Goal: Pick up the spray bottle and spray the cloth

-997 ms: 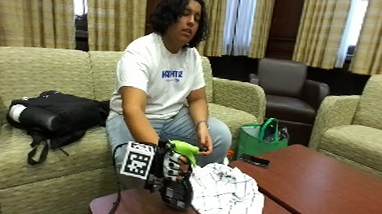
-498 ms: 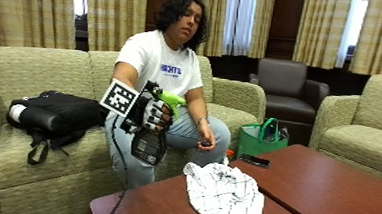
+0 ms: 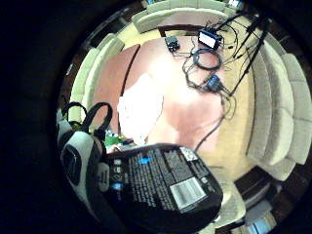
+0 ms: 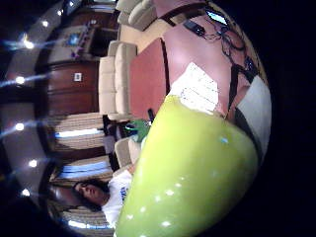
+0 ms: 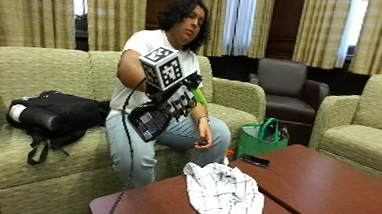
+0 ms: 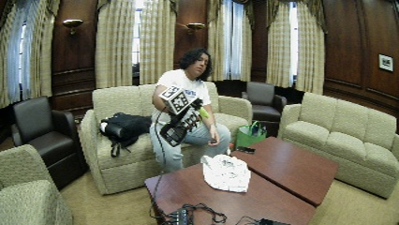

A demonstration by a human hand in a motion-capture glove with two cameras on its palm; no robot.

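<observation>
In the outside view my gloved right hand (image 5: 177,99) grips a spray bottle (image 5: 151,120) with a black body and a green sprayer head (image 5: 197,95), held tilted at chest height above the near table corner. The white checked cloth (image 5: 225,195) lies crumpled on the brown table (image 5: 319,190) below and in front of the bottle, apart from it. The wide outside view shows the same: hand (image 6: 191,115), bottle (image 6: 176,131), cloth (image 6: 225,172). The bottle's black label (image 3: 161,187) and green head (image 4: 197,173) fill the palm views, with the cloth (image 3: 140,109) (image 4: 197,89) beyond.
The person's bare left hand (image 5: 202,141) rests on a thigh. A black phone (image 5: 254,161) lies on the table's sofa-side edge, a green bag (image 5: 263,137) stands on the floor behind it. A black backpack (image 5: 57,114) sits on the sofa. Cables and devices (image 6: 187,214) crowd the table's near end.
The gloved hand has lifted the spray bottle from beside the cloth on the table up to chest height and tilted it. The cloth has stayed where it was.
</observation>
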